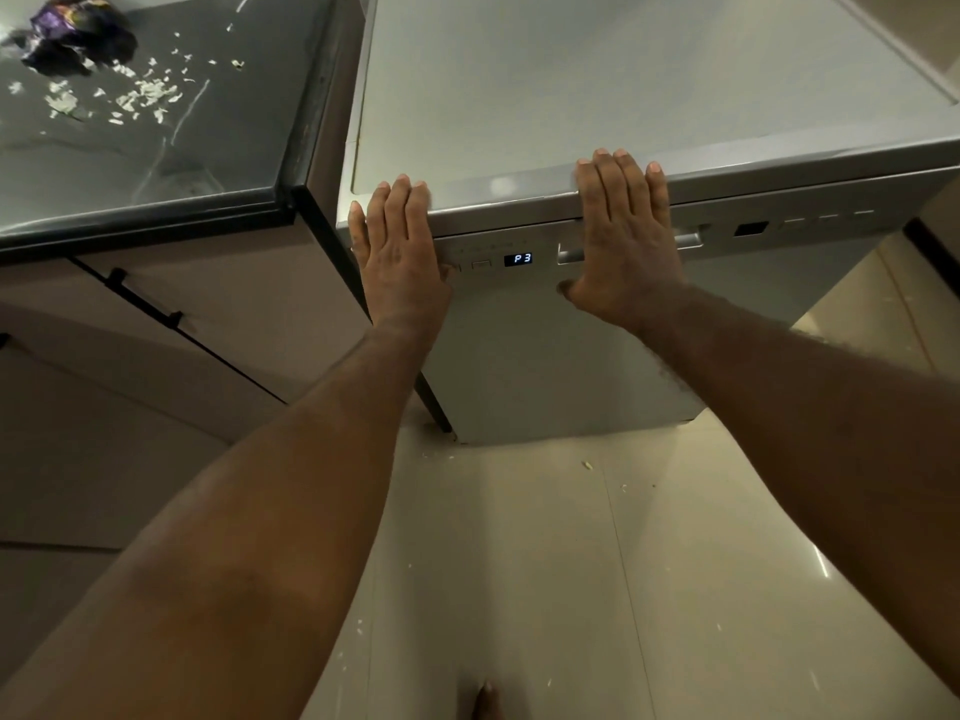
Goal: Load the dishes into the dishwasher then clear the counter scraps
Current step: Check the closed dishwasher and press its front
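A silver freestanding dishwasher [545,366] stands in front of me with its door closed. Its small display [518,259] reads P3. My left hand [400,252] lies flat with straight fingers against the upper left of the door, fingertips at the top edge. My right hand [626,236] presses flat over the door handle [685,241], fingers straight and reaching the lid's front edge. White scraps [140,93] lie scattered on the dark counter [156,163] at the upper left, beside a crumpled purple wrapper [78,31]. No dishes are in view.
Beige cabinet fronts with black handles [143,301] sit under the counter on the left. The dishwasher's flat grey top [623,70] bears nothing. Pale glossy floor tiles [571,563] carry a few white crumbs [587,465]. A toe [485,701] shows at the bottom edge.
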